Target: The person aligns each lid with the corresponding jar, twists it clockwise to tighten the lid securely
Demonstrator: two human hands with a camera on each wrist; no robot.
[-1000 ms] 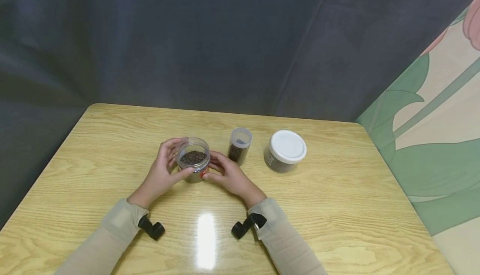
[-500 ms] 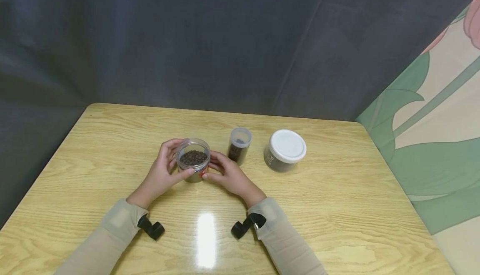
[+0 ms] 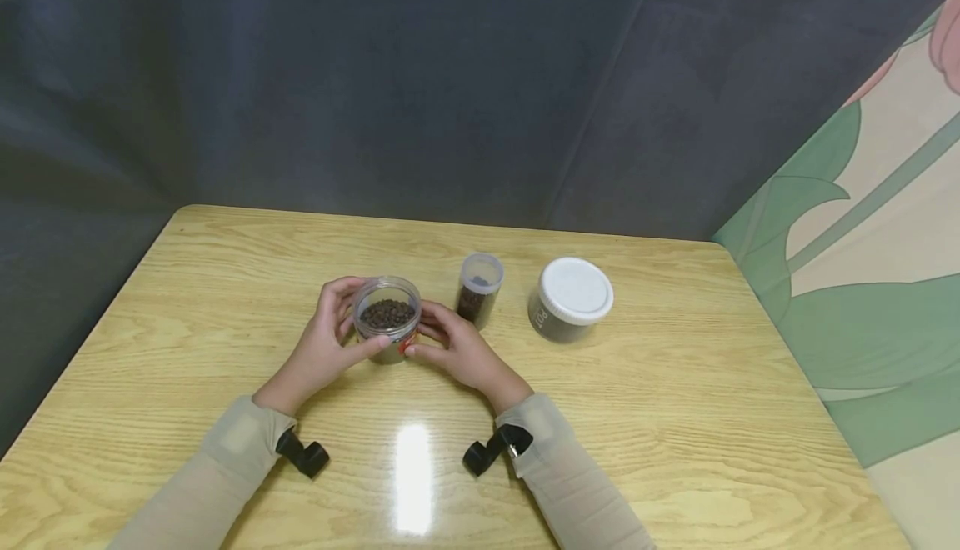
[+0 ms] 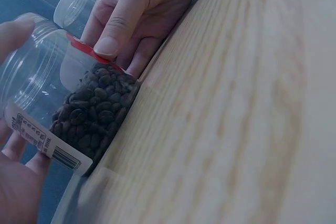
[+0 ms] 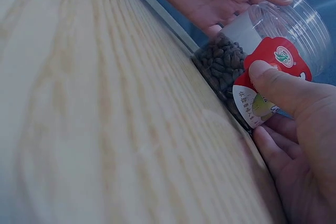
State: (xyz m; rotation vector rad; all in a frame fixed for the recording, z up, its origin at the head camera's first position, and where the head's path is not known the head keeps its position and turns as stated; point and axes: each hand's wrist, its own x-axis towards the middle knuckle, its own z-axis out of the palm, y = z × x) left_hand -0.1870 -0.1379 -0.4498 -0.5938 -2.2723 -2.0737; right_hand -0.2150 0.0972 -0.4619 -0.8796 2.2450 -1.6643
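Nothing has visibly shifted: the clear, round, open-topped plastic jar (image 3: 390, 356) of dark brown beans (image 3: 386, 314) stands upright on the yellow wood-grain worktop (image 3: 675, 417), the grip of left hand (image 3: 324, 350) and right hand (image 3: 467, 357) holding its opposite sides, so the work seems paused at steadying the jar

We see a pale wood-grained table (image 3: 712, 417) across the lower part of the head view, its far corners rounded, a bright reflection (image 3: 412, 479) shining at bottom centre. Left of centre we find an open clear jar (image 3: 388, 354) of dark beans (image 3: 386, 314) upright on it; near centre, a slim container (image 3: 477, 303); right of centre, a white-lidded jar (image 3: 570, 308).
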